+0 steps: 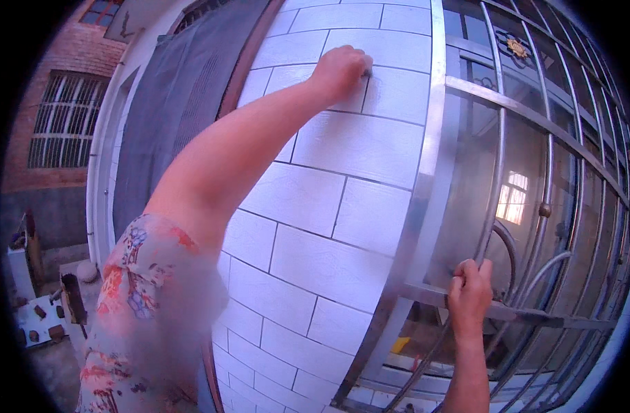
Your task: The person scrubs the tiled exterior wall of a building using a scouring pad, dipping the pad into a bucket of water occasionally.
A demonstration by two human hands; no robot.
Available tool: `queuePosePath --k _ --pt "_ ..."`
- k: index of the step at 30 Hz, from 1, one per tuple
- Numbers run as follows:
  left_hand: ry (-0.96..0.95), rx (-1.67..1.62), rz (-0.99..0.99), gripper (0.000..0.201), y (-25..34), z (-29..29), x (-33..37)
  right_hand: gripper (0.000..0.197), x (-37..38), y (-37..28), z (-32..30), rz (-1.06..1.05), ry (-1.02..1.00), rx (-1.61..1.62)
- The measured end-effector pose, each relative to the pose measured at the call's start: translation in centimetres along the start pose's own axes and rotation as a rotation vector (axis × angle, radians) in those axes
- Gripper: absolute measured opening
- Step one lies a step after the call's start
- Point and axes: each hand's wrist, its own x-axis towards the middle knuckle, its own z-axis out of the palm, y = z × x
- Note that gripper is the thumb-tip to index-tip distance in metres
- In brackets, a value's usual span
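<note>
My left hand reaches high up the white tiled wall, its arm stretched across in a floral sleeve. The fingers are curled closed against the tiles, beside a dark joint line. Something small and greyish shows at the fingertips, too hidden to name. Lower on the right, my right hand is closed round the metal window grille, near where an upright bar meets the lower crossbar.
Behind the grille stands a glass window, with a yellow thing low inside. A dark curtain hangs left of the tiles. Farther left are a brick building and a white board with brownish lumps on it.
</note>
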Motion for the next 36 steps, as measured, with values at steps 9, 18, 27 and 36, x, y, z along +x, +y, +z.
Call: queuePosePath --k 9,18,27,36 --pt "0.057 -0.127 0.164 0.005 1.7 -0.7 -3.8 0.010 -0.1 0.8 0.1 0.007 0.000 0.043" --pt "0.133 -0.018 -0.065 0.004 -0.3 0.4 1.2 0.009 0.1 0.1 0.2 0.000 -0.012 0.030" --pt "0.113 -0.241 0.166 0.008 1.8 -0.5 -3.3 0.009 -0.1 0.7 0.0 0.013 -0.011 0.021" --pt "0.023 0.002 -0.116 0.007 0.4 0.9 1.4 0.010 0.0 0.4 0.2 -0.046 0.012 0.010"
